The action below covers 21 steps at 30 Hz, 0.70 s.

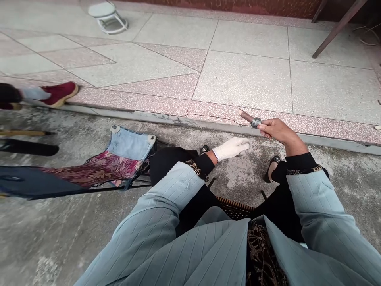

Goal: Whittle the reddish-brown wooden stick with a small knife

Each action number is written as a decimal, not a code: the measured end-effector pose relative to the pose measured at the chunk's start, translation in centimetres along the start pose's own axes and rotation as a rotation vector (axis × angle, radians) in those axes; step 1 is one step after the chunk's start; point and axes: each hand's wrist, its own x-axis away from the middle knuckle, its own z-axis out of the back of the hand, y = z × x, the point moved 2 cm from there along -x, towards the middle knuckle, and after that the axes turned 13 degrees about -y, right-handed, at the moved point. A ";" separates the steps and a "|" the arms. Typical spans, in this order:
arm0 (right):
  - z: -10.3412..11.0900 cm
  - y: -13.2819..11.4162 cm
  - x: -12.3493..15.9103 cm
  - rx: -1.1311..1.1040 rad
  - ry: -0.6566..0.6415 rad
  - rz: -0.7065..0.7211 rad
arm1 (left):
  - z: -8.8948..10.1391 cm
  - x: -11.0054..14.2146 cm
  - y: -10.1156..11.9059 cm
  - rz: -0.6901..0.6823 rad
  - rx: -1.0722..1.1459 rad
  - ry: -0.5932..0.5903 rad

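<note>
Bare-skinned, my right hand (274, 130) grips a short wooden stick (245, 115) with a ball of thin grey wire (255, 122) wound round it. The stick's pale end points up and to the left. In a white knitted glove, my left hand (232, 148) is closed, a little below and left of the stick. A fine strand of the wire runs from the ball down to the gloved fingertips, which pinch it; the exact grip is hidden. A dark, thin line (212, 116) trails left from near the ball along the step.
A tiled step with a raised edge (143, 117) runs across in front of my feet. A folding chair with patterned cloth (110, 167) stands at left. Another person's red shoe (64, 93) rests on the step. A small white stool (102, 11) stands farther back.
</note>
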 end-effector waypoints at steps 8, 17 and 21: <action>0.3 0.5 -0.4 0.801 -0.028 -0.395 | 1.2 0.9 1.0 -0.040 0.076 -0.089; -0.1 -0.8 1.4 0.227 -0.658 -0.049 | 2.6 0.2 0.5 -0.107 0.373 0.078; 0.2 -0.9 1.3 0.040 -0.315 0.034 | 2.4 0.0 0.0 -0.084 0.360 0.096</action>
